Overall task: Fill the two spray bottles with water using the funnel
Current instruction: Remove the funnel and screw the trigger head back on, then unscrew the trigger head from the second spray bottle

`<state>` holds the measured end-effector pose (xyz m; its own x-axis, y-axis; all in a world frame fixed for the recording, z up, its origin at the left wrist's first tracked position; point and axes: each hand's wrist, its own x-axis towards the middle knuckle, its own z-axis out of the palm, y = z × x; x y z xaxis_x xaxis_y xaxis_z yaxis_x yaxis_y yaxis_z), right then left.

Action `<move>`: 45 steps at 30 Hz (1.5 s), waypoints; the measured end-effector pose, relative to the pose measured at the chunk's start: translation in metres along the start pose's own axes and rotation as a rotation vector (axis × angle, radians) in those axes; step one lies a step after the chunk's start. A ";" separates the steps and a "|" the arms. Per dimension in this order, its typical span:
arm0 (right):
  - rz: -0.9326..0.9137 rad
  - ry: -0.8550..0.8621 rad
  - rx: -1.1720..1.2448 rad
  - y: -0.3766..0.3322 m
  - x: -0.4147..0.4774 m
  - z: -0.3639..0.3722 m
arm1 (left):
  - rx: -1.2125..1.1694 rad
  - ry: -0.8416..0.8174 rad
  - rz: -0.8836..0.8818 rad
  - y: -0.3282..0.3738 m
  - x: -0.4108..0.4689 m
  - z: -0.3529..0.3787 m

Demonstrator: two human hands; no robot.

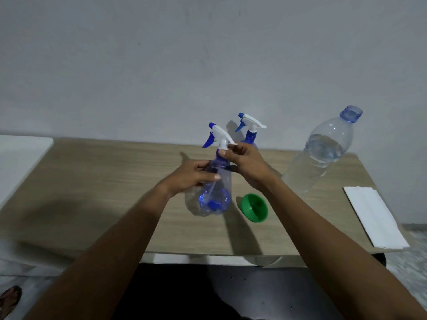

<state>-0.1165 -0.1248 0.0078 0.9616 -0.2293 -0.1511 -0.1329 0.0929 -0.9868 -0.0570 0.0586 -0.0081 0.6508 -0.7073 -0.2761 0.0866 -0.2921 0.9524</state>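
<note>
- The left hand (196, 175) is wrapping its curled fingers (213, 176) round the shoulder of the near spray bottle (217, 195), which is standing on the tabletop (104, 192). The right hand (247, 162) is pinching the collar just under the trigger head (219, 135), apparently working to unscrew it.
- The thin clear body is likely giving under the left grip. If it is squeezing too hard or the collar is sticking, the bottle could be twisting or skidding instead of the cap turning.
- A dip tube is showing inside. Lifting the head off at a slant could be dragging the tube against the neck and tipping the light bottle; whether it is holding any water I cannot tell.
- The green funnel (254, 207) is lying on its side just beside the bottle's base, under the right forearm, so a sweeping wrist could be knocking it into a roll towards the tabletop's edge.
- The second spray bottle (250, 130) is standing close behind the right hand, where a jerk as the cap frees could be toppling it.
- The large water bottle (321, 155) is standing uncapped and partly full, well to the right. An elbow swing or a hasty reach could be spilling it over the tabletop and the white board (374, 215) nearby.
</note>
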 end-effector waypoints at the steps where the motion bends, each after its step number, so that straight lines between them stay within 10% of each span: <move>1: -0.024 0.015 0.000 -0.003 0.008 -0.002 | 0.012 0.011 0.025 0.008 0.008 -0.001; 14: 0.046 0.832 -0.188 0.036 0.092 -0.054 | 0.342 0.704 0.122 0.008 0.132 0.010; 34: -0.062 0.603 -0.286 0.022 0.074 -0.070 | 0.201 0.772 0.075 0.003 0.115 0.027; 45: -0.173 0.271 -0.562 0.017 -0.025 -0.022 | 0.165 0.428 0.159 -0.046 -0.009 0.056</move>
<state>-0.1484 -0.1389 -0.0069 0.8955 -0.4384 0.0764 -0.1572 -0.4722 -0.8673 -0.1096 0.0422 -0.0561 0.9013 -0.4329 -0.0178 -0.1375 -0.3249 0.9357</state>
